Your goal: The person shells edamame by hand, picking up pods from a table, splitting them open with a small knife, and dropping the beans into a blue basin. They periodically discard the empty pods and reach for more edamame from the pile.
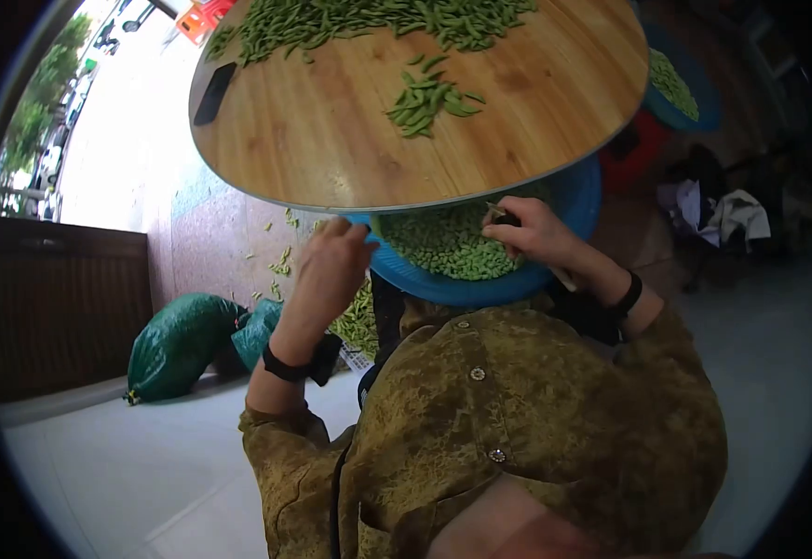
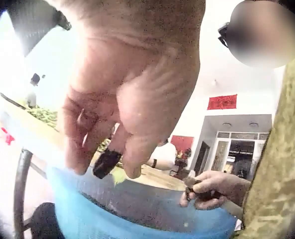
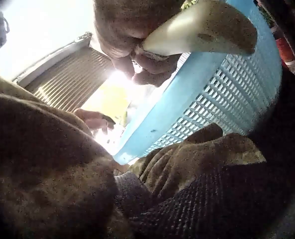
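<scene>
My right hand (image 1: 538, 231) grips a tool with a thick, pale, curved handle (image 3: 207, 30) over the blue basket (image 1: 453, 294); its working end is mostly hidden by the fingers. Shelled green beans (image 1: 466, 262) fill the basket. At the basket's left rim hangs my left hand (image 1: 331, 264), fingers pointing down and loosely apart. A black cover (image 2: 107, 163) sits on one of its fingertips. Close to that fingertip shows a small green piece (image 2: 118, 176). Just beyond both hands, a small heap of green pods (image 1: 429, 101) lies on the round wooden table (image 1: 322, 140).
A larger pile of pods (image 1: 369, 23) covers the table's far side, near a black flat object (image 1: 214, 94). Green bags (image 1: 182, 340) stand on the floor at left, with loose pods (image 1: 282, 263) scattered nearby. Another basin of beans (image 1: 674, 86) is at right.
</scene>
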### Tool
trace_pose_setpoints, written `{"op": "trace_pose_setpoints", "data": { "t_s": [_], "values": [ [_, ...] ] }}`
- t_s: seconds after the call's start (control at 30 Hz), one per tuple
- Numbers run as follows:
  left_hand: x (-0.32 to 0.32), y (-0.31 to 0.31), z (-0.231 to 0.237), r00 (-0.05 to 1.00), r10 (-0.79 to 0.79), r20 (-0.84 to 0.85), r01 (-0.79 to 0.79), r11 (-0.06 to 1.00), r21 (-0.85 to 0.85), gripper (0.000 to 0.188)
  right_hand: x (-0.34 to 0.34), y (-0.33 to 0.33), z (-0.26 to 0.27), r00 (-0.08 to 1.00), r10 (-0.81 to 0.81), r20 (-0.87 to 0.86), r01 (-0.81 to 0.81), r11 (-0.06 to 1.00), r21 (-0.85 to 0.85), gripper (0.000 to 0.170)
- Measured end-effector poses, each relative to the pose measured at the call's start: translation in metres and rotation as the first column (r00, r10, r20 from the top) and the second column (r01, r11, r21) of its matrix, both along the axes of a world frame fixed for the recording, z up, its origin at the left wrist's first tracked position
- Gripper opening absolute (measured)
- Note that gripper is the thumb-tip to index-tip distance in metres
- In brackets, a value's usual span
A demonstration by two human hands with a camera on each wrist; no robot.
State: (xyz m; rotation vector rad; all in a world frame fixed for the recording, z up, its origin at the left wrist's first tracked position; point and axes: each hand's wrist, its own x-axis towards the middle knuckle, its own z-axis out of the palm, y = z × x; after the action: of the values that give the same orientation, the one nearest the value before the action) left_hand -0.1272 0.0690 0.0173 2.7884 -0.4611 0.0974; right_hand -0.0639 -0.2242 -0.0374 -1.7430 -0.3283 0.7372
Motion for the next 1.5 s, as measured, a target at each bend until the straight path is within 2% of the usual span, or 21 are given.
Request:
{"op": "trace_pose_setpoints", "data": {
  "t_s": [0.03,0.1,0.17,0.23,0.3,0.37,0.43,0.5,0.53,0.6,0.63,0.7,0.73,0.8,0.83,0.87,0.93,1.07,1.3,1.37,1.5],
  "values": [
    [0.011,0.000,0.010,0.996,-0.041,0.082,0.045,0.998,-0.054,0.010,-0.002,0.006,0.002,0.999,-0.022,0.025,0.021,0.999,0.045,0.016],
    [0.046,-0.011,0.004,0.994,-0.046,0.099,0.061,0.986,-0.158,0.009,-0.002,0.005,-0.004,0.997,-0.021,0.068,0.013,0.993,0.114,0.018],
    [0.086,-0.029,-0.005,0.973,-0.060,0.223,0.123,0.953,-0.278,0.007,0.002,0.004,-0.005,0.994,0.005,0.106,-0.011,0.998,0.058,0.018],
    [0.129,-0.044,-0.014,0.963,-0.082,0.256,0.129,0.976,-0.173,0.010,0.002,0.003,0.001,0.990,0.038,0.134,-0.038,0.999,-0.005,0.018],
    [0.165,-0.066,-0.017,0.956,-0.014,0.294,0.089,0.966,-0.244,0.013,0.000,0.004,0.016,0.999,-0.045,-0.030,0.048,0.994,0.103,0.017],
    [0.192,-0.072,-0.033,0.968,0.029,0.251,0.016,0.984,-0.176,0.014,0.001,0.002,0.006,0.998,-0.039,0.047,0.032,0.990,0.138,0.017],
    [0.197,-0.073,-0.040,0.976,0.073,0.207,-0.053,0.994,-0.098,0.016,0.003,0.000,0.007,0.992,-0.036,0.120,0.015,0.984,0.177,0.017],
    [0.197,-0.069,-0.043,0.955,0.019,0.295,0.020,0.992,-0.128,0.020,0.005,-0.006,0.014,0.997,-0.029,-0.072,0.048,0.960,0.277,0.016],
    [0.193,-0.068,-0.043,0.957,0.012,0.290,0.025,0.992,-0.124,0.020,0.004,-0.008,0.012,0.996,-0.035,-0.077,0.055,0.958,0.281,0.016],
    [0.184,-0.065,-0.038,0.866,-0.011,0.500,0.076,0.991,-0.110,0.016,0.011,-0.010,0.012,0.988,-0.064,-0.137,0.103,0.948,0.303,0.016],
    [0.175,-0.067,-0.030,0.864,-0.021,0.503,0.085,0.991,-0.104,0.016,0.014,-0.007,0.008,0.988,-0.096,-0.119,0.133,0.920,0.369,0.015],
    [0.150,-0.071,-0.017,0.992,0.029,0.127,0.041,0.855,-0.516,0.016,0.017,-0.004,0.015,0.981,-0.141,-0.132,0.185,0.880,0.437,0.015],
    [0.136,-0.075,-0.013,0.992,0.020,0.121,0.046,0.855,-0.516,0.016,0.016,-0.002,0.020,0.973,-0.175,-0.150,0.227,0.839,0.494,0.015],
    [0.112,-0.083,-0.006,0.991,-0.062,-0.122,-0.058,0.613,-0.788,0.022,0.016,0.004,0.026,0.973,-0.180,-0.145,0.229,0.826,0.515,0.014],
    [0.102,-0.083,-0.003,0.937,-0.164,-0.308,-0.180,0.529,-0.829,0.024,0.016,0.007,0.026,0.977,-0.149,-0.153,0.209,0.812,0.545,0.022],
    [0.094,-0.084,-0.005,0.936,-0.166,-0.310,-0.182,0.525,-0.831,0.024,0.015,0.009,0.026,0.980,-0.117,-0.161,0.190,0.797,0.573,0.035],
    [0.082,-0.087,-0.010,0.888,-0.254,-0.384,-0.248,0.439,-0.864,0.023,0.014,0.010,0.024,0.981,-0.071,-0.180,0.166,0.783,0.599,0.034],
    [0.074,-0.085,-0.015,0.850,-0.280,-0.446,-0.355,0.321,-0.878,0.019,0.011,0.010,0.025,0.965,0.040,-0.258,0.146,0.738,0.659,0.030],
    [0.068,-0.085,-0.027,0.896,-0.281,-0.344,-0.260,0.298,-0.919,0.017,0.005,0.012,0.032,0.944,0.075,-0.321,0.180,0.700,0.691,0.026],
    [0.065,-0.087,-0.025,0.894,-0.298,-0.335,-0.284,0.203,-0.937,0.024,0.003,0.014,0.035,0.943,0.068,-0.326,0.193,0.686,0.702,0.026],
    [0.064,-0.089,-0.035,0.912,-0.291,-0.289,-0.264,0.121,-0.957,0.023,0.003,0.015,0.033,0.949,0.059,-0.309,0.183,0.695,0.695,0.025]
  ]
}}
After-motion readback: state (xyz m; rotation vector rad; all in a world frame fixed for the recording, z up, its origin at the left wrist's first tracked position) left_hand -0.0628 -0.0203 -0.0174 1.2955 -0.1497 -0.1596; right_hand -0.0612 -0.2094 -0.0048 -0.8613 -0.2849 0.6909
